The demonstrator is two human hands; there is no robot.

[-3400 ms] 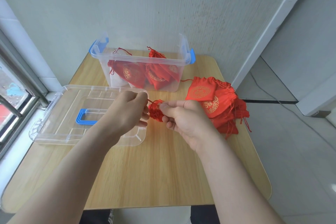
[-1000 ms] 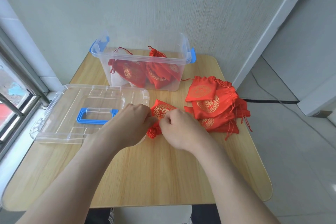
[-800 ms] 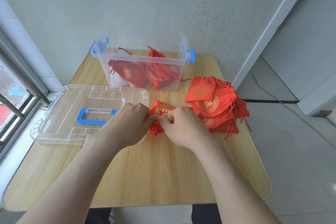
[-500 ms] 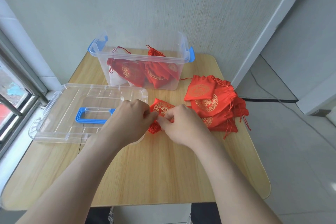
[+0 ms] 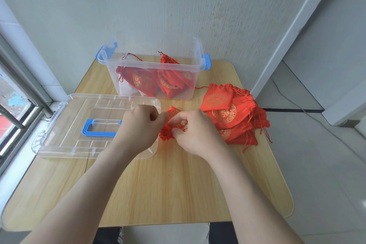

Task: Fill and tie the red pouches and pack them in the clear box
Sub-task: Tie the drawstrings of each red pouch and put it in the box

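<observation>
My left hand [image 5: 141, 125] and right hand [image 5: 196, 132] both pinch the red pouch [image 5: 172, 112] near the table's [image 5: 168, 184] middle. I'd pull evenly to both sides, snugging the knot before the clear box [image 5: 152, 64] at the far edge.

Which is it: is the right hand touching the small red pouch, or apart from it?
Touching. In the head view the right hand pinches the red pouch with curled fingers.
</observation>
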